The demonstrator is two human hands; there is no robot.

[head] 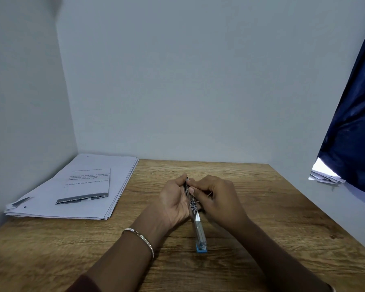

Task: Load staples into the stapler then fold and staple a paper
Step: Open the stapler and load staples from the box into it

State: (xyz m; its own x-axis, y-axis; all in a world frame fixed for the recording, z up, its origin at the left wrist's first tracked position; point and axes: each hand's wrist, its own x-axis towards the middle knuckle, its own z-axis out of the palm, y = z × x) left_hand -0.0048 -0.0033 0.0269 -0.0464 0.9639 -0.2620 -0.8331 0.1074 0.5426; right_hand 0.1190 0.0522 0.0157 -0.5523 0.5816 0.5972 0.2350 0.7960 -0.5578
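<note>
**Stapler swung open, held at its far half**

The stapler (195, 216) lay opened out near the middle of the bench (261, 207), running from twelve to six o'clock, its blue end (201, 248) nearest the person. It looked like a small, rigid thing of metal and plastic: light, hard, and likely slippery on its bright rails. The hinge would flop if only one half were held, so the best hold was probably on the long sides.

The left hand (173, 203) curled round the far half. The right hand (217, 199) pinched the same end, fingers (195, 187) bent tight. Whether they also held staples could not be made out.

At ten o'clock sat a paper stack (51, 199) with a folded sheet (89, 184) on top. At two o'clock hung a blue cloth (350, 123).
</note>
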